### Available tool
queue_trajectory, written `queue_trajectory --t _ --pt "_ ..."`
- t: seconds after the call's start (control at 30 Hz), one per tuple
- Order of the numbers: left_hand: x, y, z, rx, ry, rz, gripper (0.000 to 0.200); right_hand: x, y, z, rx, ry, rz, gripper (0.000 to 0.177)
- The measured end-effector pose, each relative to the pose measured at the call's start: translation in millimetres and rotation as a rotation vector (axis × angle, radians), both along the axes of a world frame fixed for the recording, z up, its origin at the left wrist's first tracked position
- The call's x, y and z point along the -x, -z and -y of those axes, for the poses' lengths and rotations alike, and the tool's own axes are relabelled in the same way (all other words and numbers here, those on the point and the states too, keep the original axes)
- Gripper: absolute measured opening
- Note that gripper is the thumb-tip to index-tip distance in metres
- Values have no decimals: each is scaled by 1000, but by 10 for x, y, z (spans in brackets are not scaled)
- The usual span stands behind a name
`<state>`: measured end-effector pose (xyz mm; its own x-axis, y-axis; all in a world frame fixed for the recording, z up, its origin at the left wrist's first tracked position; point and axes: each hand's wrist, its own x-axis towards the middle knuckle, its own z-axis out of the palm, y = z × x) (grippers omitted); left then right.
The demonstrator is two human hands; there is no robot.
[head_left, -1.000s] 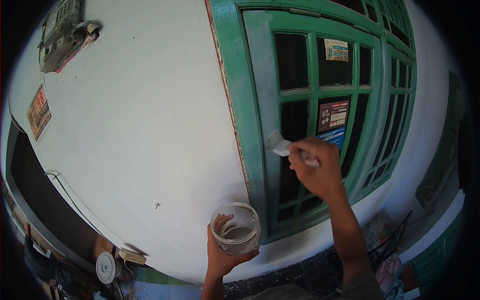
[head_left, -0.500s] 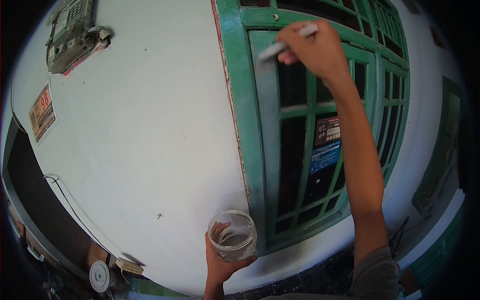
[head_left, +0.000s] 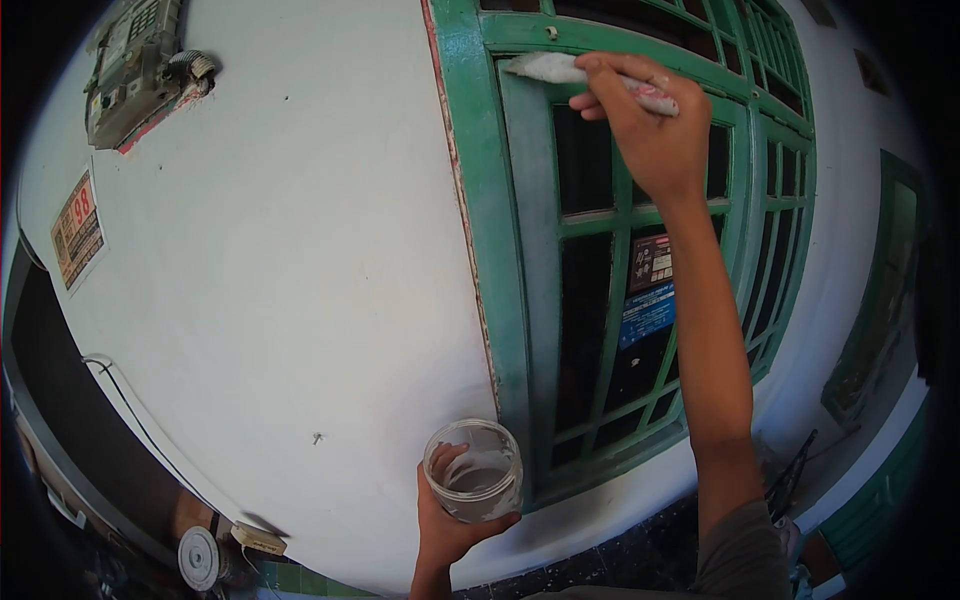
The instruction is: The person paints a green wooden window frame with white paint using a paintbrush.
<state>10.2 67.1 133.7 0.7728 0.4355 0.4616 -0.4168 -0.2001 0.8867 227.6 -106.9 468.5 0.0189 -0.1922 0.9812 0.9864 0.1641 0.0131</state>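
My right hand (head_left: 655,125) grips a paintbrush (head_left: 548,68) smeared with pale paint. Its bristles touch the upper left corner of the green window sash (head_left: 533,170), whose left upright carries a greyish coat. Lower down, my left hand (head_left: 445,525) wraps round a clear plastic jar (head_left: 474,510), tilted so that I look into its mouth. Grey-white liquid lies at the jar's bottom, and smears coat its inner wall. The jar is beside the lower left corner of the green window frame (head_left: 510,400).
A white wall (head_left: 300,250) fills the left side, with an electricity meter (head_left: 135,75) and a printed sticker (head_left: 78,230) on it. Brown and blue stickers (head_left: 648,315) are on the window glass. A small box (head_left: 258,538) with a cable sits low on the wall.
My right hand has raised the paintbrush along the sash upright to its top corner, and the brush now lies nearly level. The left hand and jar have barely shifted.
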Motion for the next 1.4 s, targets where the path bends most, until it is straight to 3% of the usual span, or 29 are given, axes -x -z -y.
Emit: queue_trajectory --t 0.27,0.37,0.47,0.57,0.67,0.77,0.83,0.97,1.07,1.27,1.4 --pt "-19 -100 1 -30 -6 5 110 -75 122 -133 -36 196 74 16" --pt "-7 -127 -16 -64 0 -7 110 -16 172 -122 34 75 -60 16" --pt "-30 -89 -38 -27 1 4 110 73 135 -60 -54 -122 -110 15" --pt "-78 -52 -61 -13 -7 13 111 -31 84 -179 -139 -22 4 15" --pt "-90 -56 -82 -42 -11 11 111 -76 189 -194 -22 103 -21 15" --pt "-76 -140 -76 -86 3 10 112 96 213 -135 -36 -10 -120 14" --pt "-94 -172 -77 -88 22 8 112 67 149 -196 -114 -6 -30 13" --pt "-110 -202 -62 -95 18 6 112 -62 239 -285 -81 130 19 12" --pt "-129 -195 -99 -72 36 21 113 43 373 -246 -50 76 -64 12" --pt "-161 -215 -112 -90 19 28 114 -32 259 -386 -166 162 63 11" --pt "-121 -259 -106 -66 17 18 114 -9 617 -424 -109 143 -12 12"
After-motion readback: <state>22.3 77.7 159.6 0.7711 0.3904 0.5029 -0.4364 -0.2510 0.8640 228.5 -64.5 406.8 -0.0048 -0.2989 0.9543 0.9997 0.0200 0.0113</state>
